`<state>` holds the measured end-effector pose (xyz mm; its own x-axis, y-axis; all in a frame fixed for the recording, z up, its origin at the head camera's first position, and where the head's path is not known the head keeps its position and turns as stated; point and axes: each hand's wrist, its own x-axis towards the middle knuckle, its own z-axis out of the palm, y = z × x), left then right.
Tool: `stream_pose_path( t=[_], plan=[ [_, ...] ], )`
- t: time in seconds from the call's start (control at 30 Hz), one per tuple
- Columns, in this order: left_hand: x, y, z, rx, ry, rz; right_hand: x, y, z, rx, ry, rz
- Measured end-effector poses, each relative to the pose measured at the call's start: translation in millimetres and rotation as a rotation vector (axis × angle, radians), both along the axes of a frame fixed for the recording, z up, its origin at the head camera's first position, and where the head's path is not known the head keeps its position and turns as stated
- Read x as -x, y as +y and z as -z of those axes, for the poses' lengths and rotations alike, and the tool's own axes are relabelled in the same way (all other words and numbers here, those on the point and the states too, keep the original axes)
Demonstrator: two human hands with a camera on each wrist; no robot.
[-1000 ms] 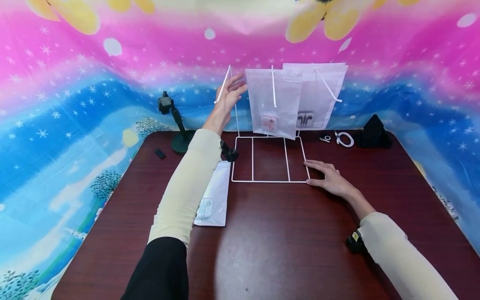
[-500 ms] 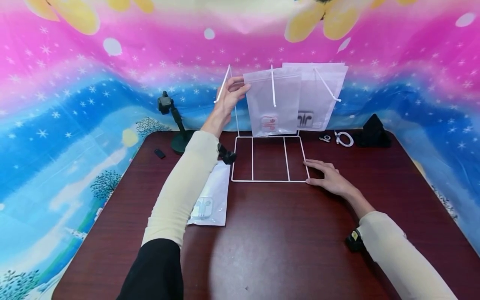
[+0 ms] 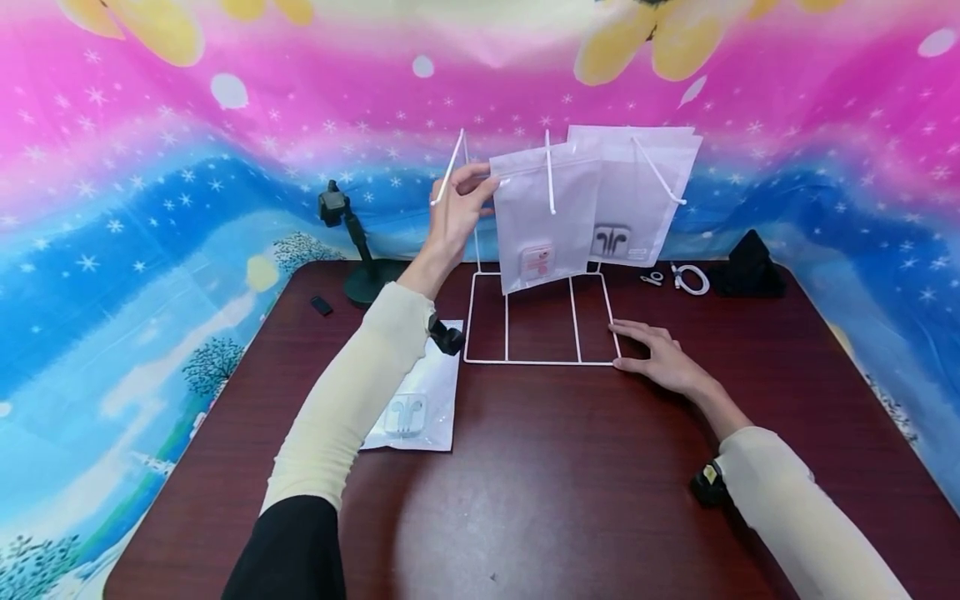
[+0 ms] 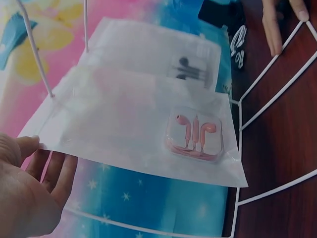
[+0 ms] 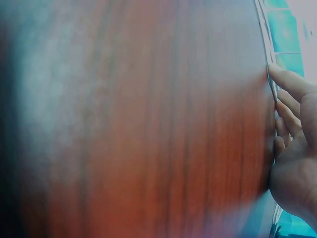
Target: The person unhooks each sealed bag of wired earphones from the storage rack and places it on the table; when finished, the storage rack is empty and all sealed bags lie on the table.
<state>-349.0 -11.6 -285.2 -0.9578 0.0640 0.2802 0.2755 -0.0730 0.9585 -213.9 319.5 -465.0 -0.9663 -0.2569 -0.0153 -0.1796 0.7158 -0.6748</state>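
A white wire rack (image 3: pixel 540 362) stands on the table with several hooks at its top. From the middle hook hangs a frosted zip bag (image 3: pixel 551 192); pink earphones in a clear case (image 4: pixel 194 135) show through its lower part. My left hand (image 3: pixel 456 208) pinches this bag's left edge near the top between thumb and fingers, and the bag leans askew. Behind it, on the right hook, another frosted bag (image 3: pixel 656 179) holds dark earphones (image 3: pixel 612 241). With fingertips at the right side of the rack's base, my right hand (image 3: pixel 663 360) rests, fingers mostly straight.
Under my left forearm lies another bag (image 3: pixel 438 383) with white earphones. A dark green stand (image 3: pixel 367 279) and a small black object (image 3: pixel 321 306) are at the back left. A coiled white cable (image 3: pixel 690 280) and a black stand (image 3: pixel 750 271) sit at the back right.
My left hand has gone from beside the bag with spread fingers to pinching its left edge. The bag has tilted, its lower left corner now lower. The right hand has stayed still.
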Motion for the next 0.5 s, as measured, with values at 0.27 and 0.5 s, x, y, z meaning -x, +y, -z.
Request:
stream_pose_path(
  t=[0.27, 0.5],
  plan=[
    [-29.9, -7.5, 4.1, 0.013, -0.001, 0.002, 0.2, -1.3, 0.4, 0.002, -0.013, 0.001],
    [-51.6, -12.6, 6.6, -0.020, -0.003, 0.035, 1.6, 1.6, 1.8, 0.001, -0.007, 0.005]
  ],
)
